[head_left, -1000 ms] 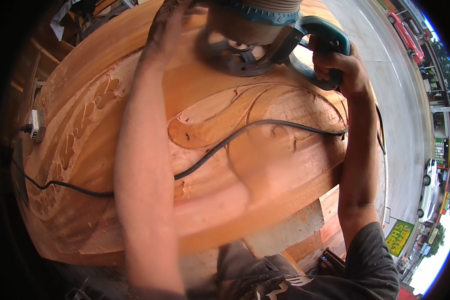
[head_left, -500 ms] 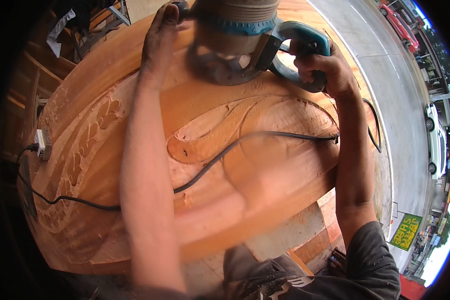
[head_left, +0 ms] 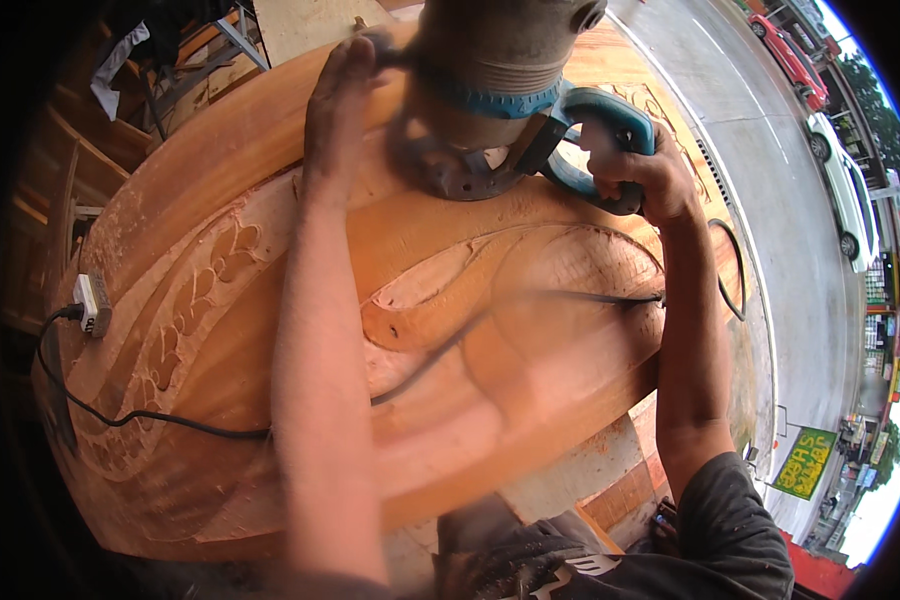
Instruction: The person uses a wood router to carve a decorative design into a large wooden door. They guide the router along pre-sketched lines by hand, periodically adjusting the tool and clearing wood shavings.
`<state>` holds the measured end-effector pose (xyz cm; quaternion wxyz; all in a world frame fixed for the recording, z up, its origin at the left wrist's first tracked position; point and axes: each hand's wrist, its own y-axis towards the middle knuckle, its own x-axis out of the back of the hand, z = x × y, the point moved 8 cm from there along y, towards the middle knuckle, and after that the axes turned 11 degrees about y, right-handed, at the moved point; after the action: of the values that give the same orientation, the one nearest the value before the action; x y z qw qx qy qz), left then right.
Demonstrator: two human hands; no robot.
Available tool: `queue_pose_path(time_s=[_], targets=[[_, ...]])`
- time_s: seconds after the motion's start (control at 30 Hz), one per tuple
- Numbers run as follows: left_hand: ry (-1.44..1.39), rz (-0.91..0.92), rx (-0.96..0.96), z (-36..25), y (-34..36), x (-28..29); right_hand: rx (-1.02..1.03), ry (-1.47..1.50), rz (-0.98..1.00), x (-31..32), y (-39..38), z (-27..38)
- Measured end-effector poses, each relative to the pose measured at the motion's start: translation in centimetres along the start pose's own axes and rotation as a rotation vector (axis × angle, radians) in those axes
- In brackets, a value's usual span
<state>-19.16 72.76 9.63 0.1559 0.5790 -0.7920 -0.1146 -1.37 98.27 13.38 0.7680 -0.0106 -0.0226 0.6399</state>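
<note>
Holds at twelve o'clock a dusty grey router with a teal handle, curling the right hand tight round it between one and two and bending the left hand by a blurred knob past eleven, hold impossible to tell. Points its motor end just past twelve along its long axis. Stands on carved orange-brown wood, crossed nine to three by a black cord, near a grey road with cars toward two.
</note>
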Motion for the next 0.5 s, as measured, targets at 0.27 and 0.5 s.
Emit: queue_pose_path(time_s=[0.27,0.5], targets=[[-0.165,-0.069,0.083,0.0,-0.3,0.0,-0.007,0.025,-0.008,0.4,-0.2,-0.4],[-0.21,-0.145,0.09,2.4,0.9,1.6,0.042,-0.023,0.058,-0.1,-0.3,-0.3]])
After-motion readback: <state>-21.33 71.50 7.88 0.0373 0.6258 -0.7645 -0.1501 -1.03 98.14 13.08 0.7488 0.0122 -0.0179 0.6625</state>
